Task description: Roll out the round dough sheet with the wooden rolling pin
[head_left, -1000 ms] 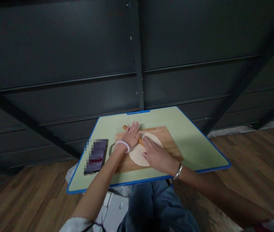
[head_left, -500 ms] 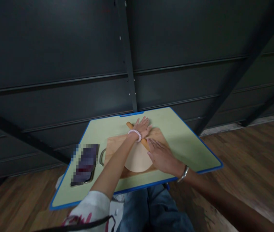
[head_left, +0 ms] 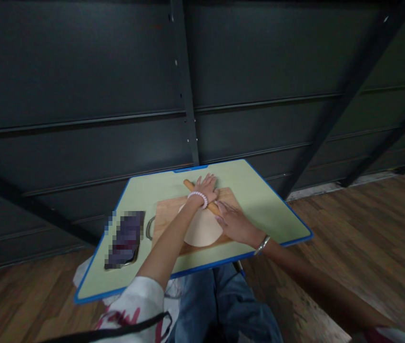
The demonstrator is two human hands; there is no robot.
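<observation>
A wooden rolling pin [head_left: 188, 184] lies slantwise over a round, flat, pale sheet of dough [head_left: 202, 231] on a wooden board [head_left: 165, 212]. My left hand [head_left: 207, 187], with a beaded band at the wrist, rests its palm on the pin's upper part, its fingers spread and stretched forward. Nearer to me, my right hand [head_left: 236, 224] has its thumb and fingers around the pin's lower end, beside the dough's right edge; a silver bracelet is on that wrist. Part of the dough is hidden by my left forearm and the pin.
The board sits on a pale green folding table [head_left: 267, 200] with a blue rim. At the table's left lies a phone [head_left: 126, 240], its screen pixelated. A metal handle [head_left: 148, 228] sticks out from the board's left side. Dark wall panels stand behind the table.
The view has shifted slightly, so the table appears a little further left. The fingers of my right hand are more bent around the pin than before.
</observation>
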